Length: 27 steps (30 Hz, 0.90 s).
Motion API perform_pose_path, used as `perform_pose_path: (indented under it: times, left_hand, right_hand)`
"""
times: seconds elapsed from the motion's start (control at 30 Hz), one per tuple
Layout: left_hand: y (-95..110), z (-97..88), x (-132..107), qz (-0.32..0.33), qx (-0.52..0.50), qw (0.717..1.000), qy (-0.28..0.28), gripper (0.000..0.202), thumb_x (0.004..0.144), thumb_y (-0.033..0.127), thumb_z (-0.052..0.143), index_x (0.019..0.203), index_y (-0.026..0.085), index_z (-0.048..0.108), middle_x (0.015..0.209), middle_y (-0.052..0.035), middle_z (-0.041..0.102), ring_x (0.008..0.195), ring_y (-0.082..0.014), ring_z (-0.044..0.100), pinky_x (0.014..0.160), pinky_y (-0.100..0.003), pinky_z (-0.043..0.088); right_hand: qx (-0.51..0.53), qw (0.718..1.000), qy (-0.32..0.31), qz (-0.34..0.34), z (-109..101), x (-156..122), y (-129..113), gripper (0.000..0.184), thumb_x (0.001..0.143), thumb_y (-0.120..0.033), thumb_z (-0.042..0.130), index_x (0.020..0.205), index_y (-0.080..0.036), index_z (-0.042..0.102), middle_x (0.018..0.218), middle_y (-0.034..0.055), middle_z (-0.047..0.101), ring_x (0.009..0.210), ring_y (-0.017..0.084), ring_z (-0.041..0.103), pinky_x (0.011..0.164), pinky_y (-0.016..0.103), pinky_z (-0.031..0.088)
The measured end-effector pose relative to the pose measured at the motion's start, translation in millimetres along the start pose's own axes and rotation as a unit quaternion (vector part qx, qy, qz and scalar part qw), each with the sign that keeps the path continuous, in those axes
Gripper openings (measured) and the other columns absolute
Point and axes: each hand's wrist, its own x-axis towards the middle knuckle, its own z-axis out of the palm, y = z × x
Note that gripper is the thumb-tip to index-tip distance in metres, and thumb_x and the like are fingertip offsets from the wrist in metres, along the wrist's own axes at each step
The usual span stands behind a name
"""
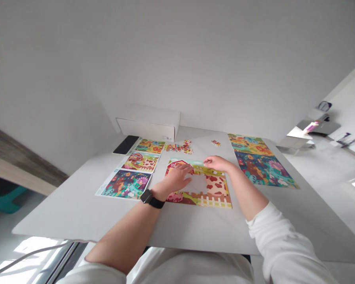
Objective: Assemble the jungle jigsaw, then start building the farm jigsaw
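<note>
A partly assembled farm jigsaw puzzle [215, 189] lies on the table in front of me, with a bare gap in its middle. Its pieces show a red barn, a spotted cow pattern and a white fence. My left hand [177, 177], a black watch on its wrist, rests flat over the puzzle's left side with fingers stretched out, hiding the pieces beneath. At the puzzle's upper edge, my right hand [216, 162] has its fingers curled together in a pinch; what is between them, if anything, is too small to make out.
Loose puzzle pieces [186, 147] lie behind the puzzle, and a small cluster [215, 143] sits farther right. A picture sheet [130, 183] and a phone [126, 144] are on the left. Two finished puzzles [263, 165] lie right. A white box [149, 124] stands against the wall.
</note>
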Motion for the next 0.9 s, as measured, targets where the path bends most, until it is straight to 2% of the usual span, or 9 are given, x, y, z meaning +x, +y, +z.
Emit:
perform_pose_path:
  times: [0.07, 0.17, 0.3, 0.4, 0.47, 0.53, 0.6, 0.77, 0.9]
  left_hand:
    - [-0.9, -8.1, -0.2, -0.018, -0.008, 0.999, 0.041, 0.037, 0.100, 0.029, 0.065, 0.136, 0.022, 0.071, 0.147, -0.0129, 0.069, 0.139, -0.0301, 0.062, 0.120, -0.050, 0.051]
    - [-2.9, -19.5, 0.8, -0.057, -0.012, 0.994, 0.093, 0.035, 0.102, 0.019, 0.057, 0.134, 0.022, 0.070, 0.136, -0.0116, 0.074, 0.128, -0.0287, 0.068, 0.115, -0.050, 0.054]
    - [-5.6, -26.9, 2.1, -0.114, -0.030, 0.984, 0.133, 0.040, 0.100, 0.010, 0.051, 0.133, 0.022, 0.069, 0.124, -0.0093, 0.078, 0.118, -0.0271, 0.072, 0.107, -0.046, 0.058]
    - [-7.6, -26.8, 1.8, -0.132, -0.042, 0.979, 0.147, 0.039, 0.099, 0.011, 0.052, 0.133, 0.023, 0.068, 0.122, -0.0091, 0.078, 0.116, -0.0269, 0.072, 0.104, -0.045, 0.059]
    - [-9.4, -25.3, 1.4, -0.134, -0.046, 0.978, 0.153, 0.039, 0.099, 0.012, 0.053, 0.134, 0.023, 0.067, 0.122, -0.0088, 0.079, 0.115, -0.0265, 0.072, 0.104, -0.044, 0.059]
    - [-11.6, -23.5, 1.1, -0.136, -0.044, 0.977, 0.158, 0.038, 0.099, 0.012, 0.053, 0.133, 0.024, 0.067, 0.122, -0.0086, 0.079, 0.115, -0.0266, 0.073, 0.103, -0.044, 0.059]
    - [-14.0, -21.7, 0.9, -0.143, -0.039, 0.976, 0.161, 0.037, 0.100, 0.013, 0.054, 0.133, 0.024, 0.067, 0.122, -0.0085, 0.079, 0.115, -0.0267, 0.073, 0.103, -0.044, 0.059]
    - [-17.8, -19.5, 0.7, -0.154, -0.042, 0.976, 0.146, 0.036, 0.101, 0.015, 0.054, 0.134, 0.022, 0.066, 0.121, -0.0091, 0.079, 0.115, -0.0267, 0.073, 0.104, -0.044, 0.059]
    - [-18.1, -19.5, 0.7, -0.153, -0.045, 0.977, 0.139, 0.036, 0.101, 0.016, 0.054, 0.135, 0.023, 0.065, 0.119, -0.0083, 0.079, 0.116, -0.0255, 0.073, 0.107, -0.043, 0.058]
  right_hand:
    - [-0.021, 1.000, -0.013, 0.002, -2.5, 10.4, 1.8, 0.022, 0.092, -0.026, 0.075, 0.112, -0.019, 0.081, 0.107, 0.0065, 0.084, 0.089, 0.020, 0.077, 0.080, 0.026, 0.056]
    - [-0.069, 0.998, 0.012, 0.010, -10.8, 30.5, 8.2, 0.021, 0.091, -0.027, 0.077, 0.111, -0.022, 0.082, 0.108, 0.0059, 0.085, 0.091, 0.020, 0.077, 0.082, 0.027, 0.056]
    - [-0.129, 0.983, 0.114, 0.066, -30.6, 62.7, 33.5, 0.024, 0.092, -0.027, 0.075, 0.114, -0.023, 0.082, 0.116, 0.0098, 0.083, 0.103, 0.023, 0.077, 0.088, 0.028, 0.055]
    - [-0.187, 0.950, 0.223, 0.114, -46.8, 85.9, 63.1, 0.034, 0.095, -0.030, 0.071, 0.127, -0.021, 0.078, 0.128, 0.0165, 0.079, 0.115, 0.027, 0.075, 0.096, 0.032, 0.053]
    - [-0.210, 0.934, 0.256, 0.132, -55.7, 99.1, 81.6, 0.041, 0.099, -0.033, 0.067, 0.135, -0.016, 0.075, 0.134, 0.0226, 0.075, 0.123, 0.031, 0.072, 0.099, 0.035, 0.052]
    - [-0.215, 0.931, 0.257, 0.148, -62.5, 110.0, 94.8, 0.047, 0.099, -0.037, 0.068, 0.138, -0.011, 0.074, 0.134, 0.0275, 0.074, 0.124, 0.035, 0.072, 0.100, 0.038, 0.052]
    - [-0.216, 0.931, 0.244, 0.164, -67.8, 118.6, 101.4, 0.048, 0.097, -0.043, 0.070, 0.134, -0.012, 0.077, 0.131, 0.0281, 0.075, 0.122, 0.037, 0.073, 0.097, 0.039, 0.053]
    - [-0.206, 0.944, 0.195, 0.168, -75.0, 130.5, 99.8, 0.034, 0.090, -0.046, 0.075, 0.110, -0.021, 0.086, 0.112, 0.0184, 0.083, 0.109, 0.035, 0.077, 0.086, 0.037, 0.054]
    - [-0.165, 0.950, 0.200, 0.173, -68.1, 126.8, 92.7, 0.035, 0.081, -0.041, 0.083, 0.109, -0.022, 0.084, 0.115, 0.0155, 0.082, 0.105, 0.032, 0.076, 0.080, 0.034, 0.052]
